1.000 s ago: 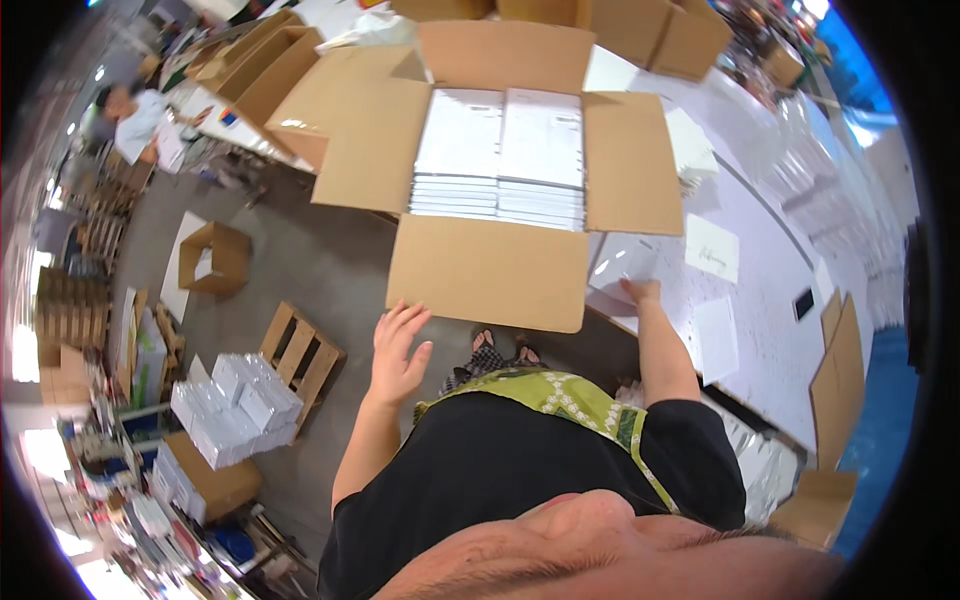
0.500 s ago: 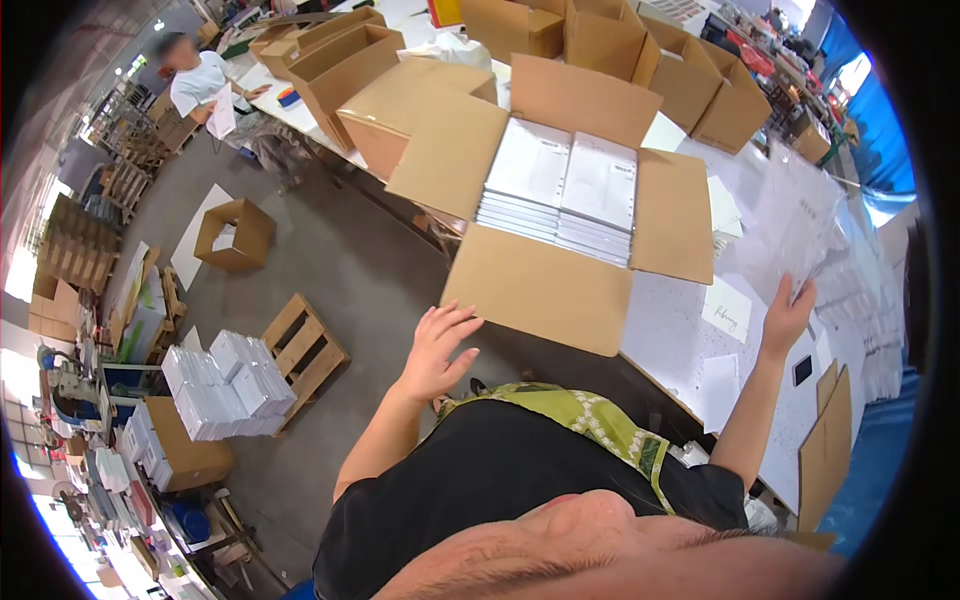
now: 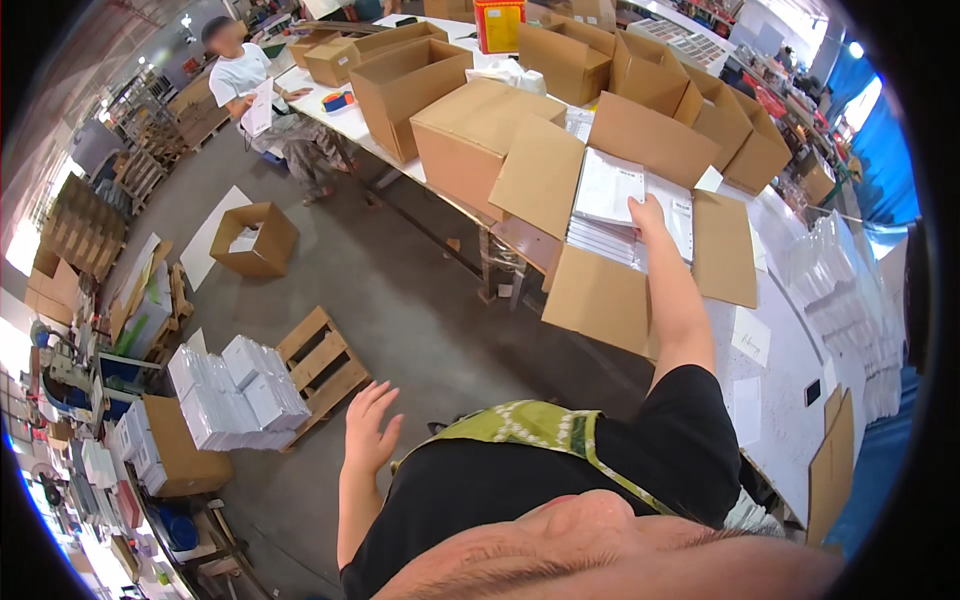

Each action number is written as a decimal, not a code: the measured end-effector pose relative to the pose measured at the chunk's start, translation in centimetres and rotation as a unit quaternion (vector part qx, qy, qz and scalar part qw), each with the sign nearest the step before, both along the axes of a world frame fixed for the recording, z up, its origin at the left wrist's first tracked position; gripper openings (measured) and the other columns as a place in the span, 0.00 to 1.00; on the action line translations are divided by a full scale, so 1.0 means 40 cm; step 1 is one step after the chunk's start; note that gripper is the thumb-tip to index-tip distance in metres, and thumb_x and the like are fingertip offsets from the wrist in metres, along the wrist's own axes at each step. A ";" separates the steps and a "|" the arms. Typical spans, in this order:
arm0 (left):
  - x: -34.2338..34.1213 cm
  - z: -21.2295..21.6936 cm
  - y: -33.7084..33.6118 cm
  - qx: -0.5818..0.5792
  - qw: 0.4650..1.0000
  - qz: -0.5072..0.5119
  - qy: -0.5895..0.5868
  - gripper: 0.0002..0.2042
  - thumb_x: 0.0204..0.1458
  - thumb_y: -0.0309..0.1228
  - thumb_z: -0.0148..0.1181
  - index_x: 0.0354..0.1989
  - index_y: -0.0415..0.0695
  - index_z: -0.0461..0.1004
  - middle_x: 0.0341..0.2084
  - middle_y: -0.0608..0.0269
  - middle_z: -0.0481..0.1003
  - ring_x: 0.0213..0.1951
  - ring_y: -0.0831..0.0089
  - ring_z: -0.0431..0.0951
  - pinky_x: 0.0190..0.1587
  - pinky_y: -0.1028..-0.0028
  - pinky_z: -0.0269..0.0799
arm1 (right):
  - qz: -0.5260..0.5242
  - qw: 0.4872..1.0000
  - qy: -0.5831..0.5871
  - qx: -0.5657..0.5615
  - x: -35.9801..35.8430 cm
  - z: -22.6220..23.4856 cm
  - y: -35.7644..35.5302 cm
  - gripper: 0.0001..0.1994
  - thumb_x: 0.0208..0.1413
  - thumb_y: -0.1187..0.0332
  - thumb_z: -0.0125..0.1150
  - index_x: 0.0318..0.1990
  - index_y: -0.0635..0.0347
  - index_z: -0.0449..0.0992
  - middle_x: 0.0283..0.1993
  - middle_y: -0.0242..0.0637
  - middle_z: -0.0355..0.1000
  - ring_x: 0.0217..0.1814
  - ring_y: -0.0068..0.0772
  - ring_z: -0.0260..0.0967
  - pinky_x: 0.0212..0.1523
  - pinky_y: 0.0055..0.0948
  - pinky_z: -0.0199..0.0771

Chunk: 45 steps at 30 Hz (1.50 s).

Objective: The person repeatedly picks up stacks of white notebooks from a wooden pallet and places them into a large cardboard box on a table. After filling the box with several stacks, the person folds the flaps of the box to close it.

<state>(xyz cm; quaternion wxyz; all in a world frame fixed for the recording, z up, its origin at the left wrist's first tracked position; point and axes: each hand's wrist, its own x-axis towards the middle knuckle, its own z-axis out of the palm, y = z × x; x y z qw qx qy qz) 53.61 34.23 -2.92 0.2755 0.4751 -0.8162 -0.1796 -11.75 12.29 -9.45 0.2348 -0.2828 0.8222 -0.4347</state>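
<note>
An open cardboard box (image 3: 600,300) with its flaps spread stands on the table, filled with two side-by-side stacks of flat white packets in clear wrap. My right hand (image 3: 647,216) reaches into it, fingers closed on the edge of the top white packet (image 3: 610,186) of the left stack; some fingertips are hidden. The right stack (image 3: 682,215) lies partly behind my wrist and forearm. Away from the table, my left hand (image 3: 370,428) hangs in the air over the floor, fingers apart and holding nothing.
A closed carton (image 3: 470,135) adjoins the box's left side, and several open cartons (image 3: 735,125) line the back. Piles of wrapped packets (image 3: 830,270) and a phone (image 3: 812,392) lie on the right. Stacked packets (image 3: 230,390) sit beside a pallet (image 3: 325,365); a person (image 3: 240,80) stands far left.
My right hand has moved left from the wrapped packets on the table into the box. My left hand has drawn back from the near flap, down and left. The view has shifted.
</note>
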 end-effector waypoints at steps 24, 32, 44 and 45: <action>0.255 -0.025 -0.375 0.056 0.994 -0.086 -0.035 0.21 0.45 0.30 0.66 0.51 0.46 0.76 0.51 0.56 0.75 0.54 0.53 0.73 0.57 0.58 0.67 | 0.082 0.944 0.304 0.102 -0.063 0.083 -0.143 0.39 0.60 0.37 0.46 0.70 0.56 0.58 0.74 0.52 0.50 0.77 0.51 0.44 0.72 0.55 0.45; 0.308 0.003 -0.584 0.117 0.987 -0.096 -0.047 0.20 0.46 0.30 0.66 0.50 0.45 0.76 0.51 0.55 0.75 0.52 0.53 0.74 0.54 0.59 0.69 | 0.006 0.889 0.296 0.348 0.140 0.048 -0.165 0.39 0.60 0.34 0.38 0.73 0.42 0.50 0.79 0.33 0.40 0.80 0.44 0.36 0.72 0.65 0.38; 0.348 -0.005 -0.754 0.115 0.976 -0.152 -0.109 0.17 0.50 0.33 0.63 0.50 0.47 0.76 0.50 0.58 0.76 0.52 0.58 0.75 0.54 0.61 0.69 | 0.077 0.877 0.390 0.271 0.199 0.047 -0.286 0.27 0.67 0.55 0.38 0.73 0.44 0.52 0.79 0.27 0.42 0.79 0.40 0.42 0.71 0.65 0.43; 0.347 -0.004 -0.763 0.118 0.975 -0.156 -0.110 0.17 0.50 0.34 0.63 0.49 0.47 0.76 0.50 0.58 0.76 0.52 0.58 0.75 0.54 0.61 0.69 | 0.099 0.867 0.404 0.275 0.163 0.022 -0.280 0.27 0.67 0.55 0.36 0.73 0.44 0.52 0.79 0.26 0.42 0.79 0.40 0.42 0.71 0.65 0.42</action>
